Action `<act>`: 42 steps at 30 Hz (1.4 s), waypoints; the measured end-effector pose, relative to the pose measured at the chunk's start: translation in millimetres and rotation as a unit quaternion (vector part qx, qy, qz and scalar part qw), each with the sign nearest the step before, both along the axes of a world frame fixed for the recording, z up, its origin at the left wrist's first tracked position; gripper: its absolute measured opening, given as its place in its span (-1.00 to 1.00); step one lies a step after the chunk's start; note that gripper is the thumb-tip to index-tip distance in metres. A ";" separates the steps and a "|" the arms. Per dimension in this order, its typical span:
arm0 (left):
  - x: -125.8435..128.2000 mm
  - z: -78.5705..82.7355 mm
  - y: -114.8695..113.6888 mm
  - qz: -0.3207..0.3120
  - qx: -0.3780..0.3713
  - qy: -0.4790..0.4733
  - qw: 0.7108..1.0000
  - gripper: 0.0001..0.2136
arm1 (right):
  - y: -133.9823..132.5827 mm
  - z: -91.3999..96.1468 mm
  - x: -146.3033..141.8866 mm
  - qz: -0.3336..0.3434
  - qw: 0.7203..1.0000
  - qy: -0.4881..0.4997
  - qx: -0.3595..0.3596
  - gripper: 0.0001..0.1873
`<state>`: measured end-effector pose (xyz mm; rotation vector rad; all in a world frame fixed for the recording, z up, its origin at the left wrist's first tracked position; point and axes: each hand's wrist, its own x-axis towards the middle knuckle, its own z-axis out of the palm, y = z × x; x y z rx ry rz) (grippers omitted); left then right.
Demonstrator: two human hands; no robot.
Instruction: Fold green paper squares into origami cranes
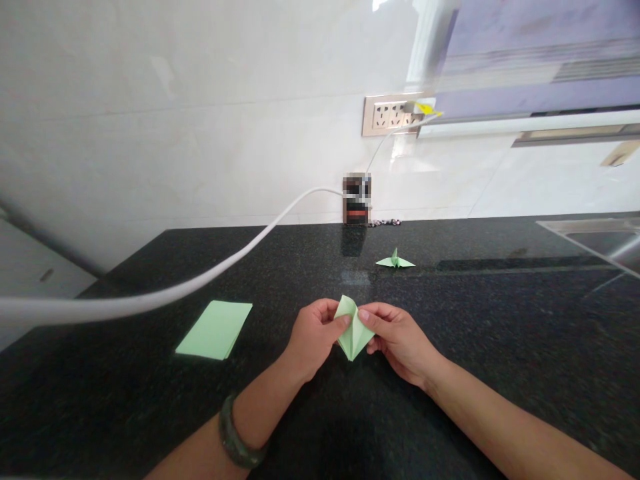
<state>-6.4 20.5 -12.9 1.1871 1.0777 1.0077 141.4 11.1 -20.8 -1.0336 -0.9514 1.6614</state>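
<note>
A partly folded piece of light green paper (353, 331) is held just above the black speckled tabletop (500, 333), near its front edge and in the middle of the view. It tapers to a point at the bottom and shows 2 flaps at the top. The left hand (314, 337) is clamped on its left edge, thumb and fingers pinching the upper flap. The right hand (397, 340) is closed on the right edge the same way, thumb tip pressed against the paper near the top. The 2 hands almost meet across the fold. A dark band (236, 443) sits on the left wrist.

To the left, lying flat on the tabletop and well apart from the hands, is a small stack of green paper sheets (215, 329). Behind the hands, farther back, stands a finished green paper crane (395, 261). At the back edge against the wall is a small dark object (357, 208), pixelated, so I cannot tell what it is. A white cable (190, 283) sweeps from the left foreground toward it, and a thinner cable rises to a wall socket strip (393, 115). At the far right there looks to be a sink rim (590, 237).
</note>
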 end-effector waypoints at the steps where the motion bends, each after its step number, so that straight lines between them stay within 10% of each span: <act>1: 0.2 -0.4 -0.1 0.005 0.007 0.006 1.000 -0.87 | 0.0 -0.1 -0.1 0.000 1.000 0.013 -0.009 -0.76; 42: 1.9 0.5 -6.7 0.042 0.105 0.133 0.985 -0.76 | 0.7 1.6 -1.2 -0.006 0.997 0.061 -0.036 -0.75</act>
